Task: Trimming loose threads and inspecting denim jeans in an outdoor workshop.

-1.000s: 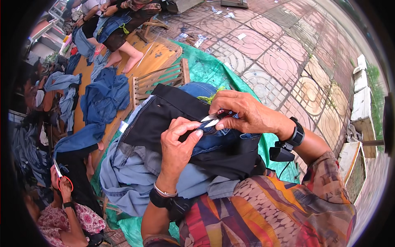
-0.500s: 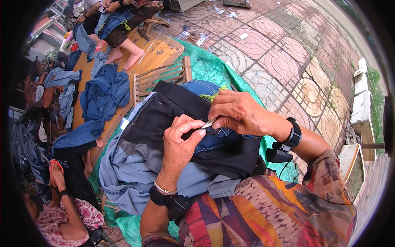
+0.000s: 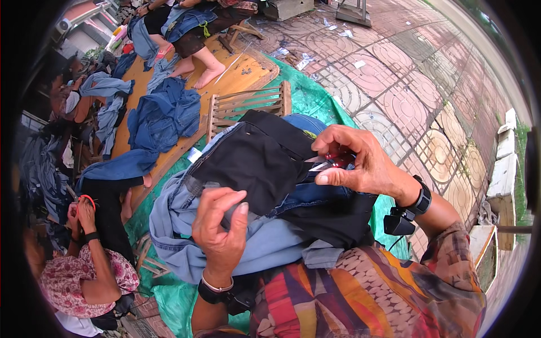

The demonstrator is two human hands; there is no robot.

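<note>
Across my lap lies a pile of garments: black trousers (image 3: 256,160) on top, dark blue jeans (image 3: 298,197) partly under them, and light blue denim (image 3: 186,234) below. My right hand (image 3: 360,160) is closed around small red-handled snips (image 3: 338,161), their pointed metal tips toward the black cloth. Its fingers hide part of the handles. Over the lighter denim, my left hand (image 3: 222,228) is open, thumb and forefinger apart, with nothing seen between them. A yellow-green strip (image 3: 309,134) shows at the waistband beside my right fingers.
A slatted wooden chair (image 3: 248,110) stands just beyond the pile, on a green tarp (image 3: 301,84). To the left, a wooden platform (image 3: 242,70) bears blue jeans (image 3: 163,115) and seated people's bare feet. Another person's hands (image 3: 81,217) hold an orange-red loop at lower left.
My hands, together at the cloth before, are now apart. The left has drawn back and opened; the right has turned, showing the red snips. The whole view has shifted slightly.
</note>
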